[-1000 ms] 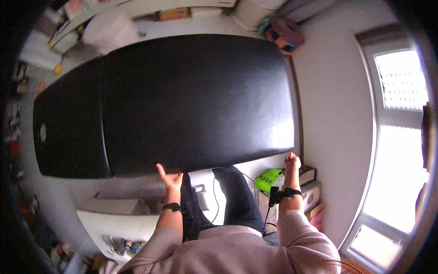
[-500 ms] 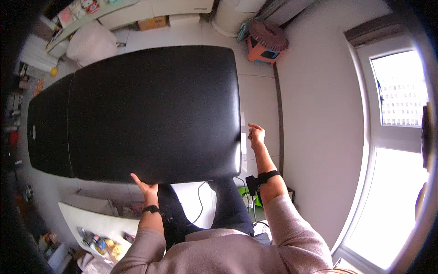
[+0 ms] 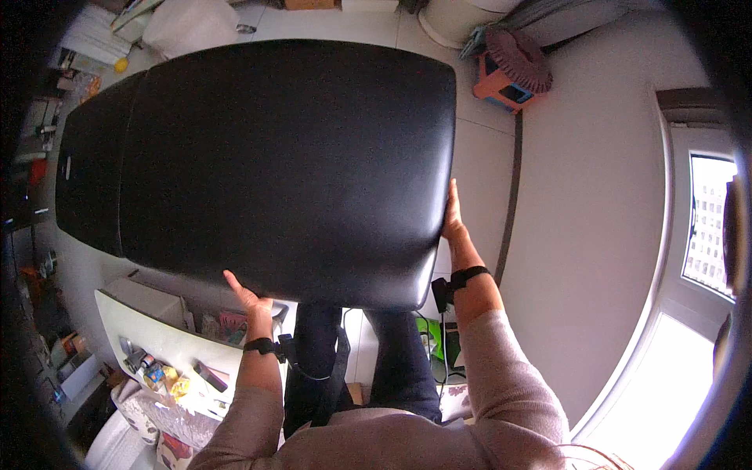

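Observation:
A long black padded massage table (image 3: 290, 172) fills the middle of the view, with a seam across its left part and a small slot near the far left end. My left hand (image 3: 252, 299) grips its near edge, thumb sticking out along the side and the other fingers hidden beneath. At the right end, my right hand (image 3: 453, 213) is pressed to the edge, its fingers partly hidden by the padding. Black straps with small devices and cables sit around both my forearms.
A white side table (image 3: 157, 345) with small items stands at the lower left. An orange stool (image 3: 505, 84) with a brown round cushion is by the right wall, near a white cylinder (image 3: 458, 23). A window door (image 3: 681, 345) is at the right. A green bag (image 3: 432, 337) lies near my legs.
My right hand has gone from apart from the table's right end to holding that edge. The table's near right corner looks raised and tilted. My left hand stays at the near edge.

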A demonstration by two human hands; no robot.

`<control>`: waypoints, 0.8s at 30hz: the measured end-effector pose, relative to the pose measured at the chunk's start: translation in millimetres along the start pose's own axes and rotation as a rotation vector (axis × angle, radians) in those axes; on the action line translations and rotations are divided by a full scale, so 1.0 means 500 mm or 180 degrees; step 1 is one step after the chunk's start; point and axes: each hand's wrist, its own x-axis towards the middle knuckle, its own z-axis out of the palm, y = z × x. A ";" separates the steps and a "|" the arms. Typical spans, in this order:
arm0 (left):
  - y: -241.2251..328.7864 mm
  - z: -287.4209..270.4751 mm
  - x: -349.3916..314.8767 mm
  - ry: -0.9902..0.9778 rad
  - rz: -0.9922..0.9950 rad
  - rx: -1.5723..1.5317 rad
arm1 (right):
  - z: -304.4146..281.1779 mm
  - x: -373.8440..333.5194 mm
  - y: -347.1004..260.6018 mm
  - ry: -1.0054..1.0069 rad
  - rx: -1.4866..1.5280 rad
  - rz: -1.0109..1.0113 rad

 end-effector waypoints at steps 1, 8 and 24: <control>0.000 0.001 0.001 0.0038 -0.0046 -0.0049 | 0.001 0.010 -0.003 0.0084 -0.0104 -0.0198; -0.013 0.017 -0.021 0.0292 0.0300 0.0314 | -0.011 0.078 -0.004 -0.0197 -0.0057 -0.0563; -0.174 -0.029 -0.151 0.0095 0.0167 0.0451 | -0.230 -0.030 0.004 -0.0342 0.0093 -0.0822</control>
